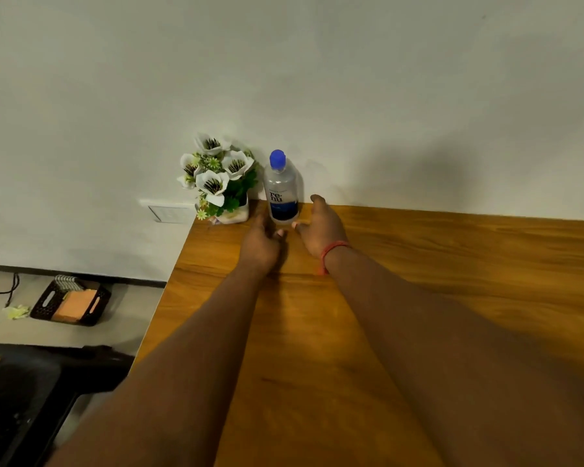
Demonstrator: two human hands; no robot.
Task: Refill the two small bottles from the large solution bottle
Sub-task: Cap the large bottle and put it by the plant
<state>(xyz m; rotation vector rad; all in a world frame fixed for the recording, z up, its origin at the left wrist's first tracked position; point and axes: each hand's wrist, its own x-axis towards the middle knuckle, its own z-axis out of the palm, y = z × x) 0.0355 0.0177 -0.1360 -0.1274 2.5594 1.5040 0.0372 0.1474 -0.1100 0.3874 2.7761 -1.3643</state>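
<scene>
Nothing looks poured yet: the large solution bottle (281, 188) stands upright with its blue cap on, at the far edge of the surface (418, 264) by the wall, just right of a small flower pot (221, 183). Both hands reach toward its base, left hand (262, 242) and right hand (319, 227) with fingers loosely spread, neither gripping it. I see no small bottles, so the whole refill seems ahead.

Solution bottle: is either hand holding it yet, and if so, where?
Nothing is held. The solution bottle stands upright, capped, at the table's back edge. The left hand and right hand reach toward its base, fingers relaxed, neither closed around it.
</scene>
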